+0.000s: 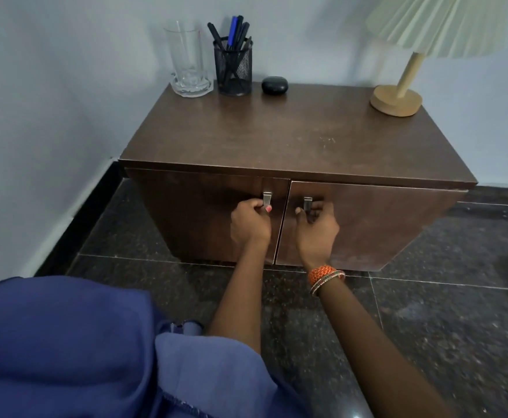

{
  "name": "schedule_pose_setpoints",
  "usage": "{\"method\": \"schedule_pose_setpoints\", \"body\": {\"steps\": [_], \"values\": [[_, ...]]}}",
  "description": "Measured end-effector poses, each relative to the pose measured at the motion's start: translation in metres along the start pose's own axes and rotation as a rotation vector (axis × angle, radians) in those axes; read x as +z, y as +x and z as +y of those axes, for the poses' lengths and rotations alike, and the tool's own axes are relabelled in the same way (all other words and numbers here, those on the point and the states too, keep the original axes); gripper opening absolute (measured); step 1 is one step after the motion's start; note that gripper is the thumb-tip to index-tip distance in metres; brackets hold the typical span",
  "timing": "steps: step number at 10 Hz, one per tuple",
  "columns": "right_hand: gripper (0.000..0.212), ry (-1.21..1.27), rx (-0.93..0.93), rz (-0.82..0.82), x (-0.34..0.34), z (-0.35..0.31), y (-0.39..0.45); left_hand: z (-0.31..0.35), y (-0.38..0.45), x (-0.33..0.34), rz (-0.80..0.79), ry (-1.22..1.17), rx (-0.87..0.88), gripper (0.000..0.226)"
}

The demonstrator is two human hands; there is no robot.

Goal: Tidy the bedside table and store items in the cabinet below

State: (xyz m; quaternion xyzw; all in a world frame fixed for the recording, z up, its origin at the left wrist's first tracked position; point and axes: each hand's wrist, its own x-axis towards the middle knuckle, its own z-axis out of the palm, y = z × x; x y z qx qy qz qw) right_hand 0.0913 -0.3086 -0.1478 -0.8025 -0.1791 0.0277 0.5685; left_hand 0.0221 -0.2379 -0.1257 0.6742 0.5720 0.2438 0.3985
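Head view, left grip (251, 220): clenched on left door handle (267, 199).
Right grip (316, 221): grasping right door handle (308, 203).
Doors: stiff, hinged; pull by handles.

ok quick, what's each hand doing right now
Left hand: fingers curled round the left door handle.
Right hand: fingers curled round the right door handle.
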Motion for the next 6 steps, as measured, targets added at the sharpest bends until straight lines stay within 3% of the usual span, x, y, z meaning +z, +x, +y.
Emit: {"method": "schedule_pose_setpoints", "body": {"steps": [4,6], "values": [[0.014,-0.084,-0.025,0.028,-0.003,0.004,0.008,0.013,-0.009,0.002,0.06,-0.082,-0.096,0.022],[0.016,-0.181,0.058,-0.048,-0.009,-0.007,0.008,0.017,-0.015,-0.012,-0.037,-0.023,0.012,0.02]]}}
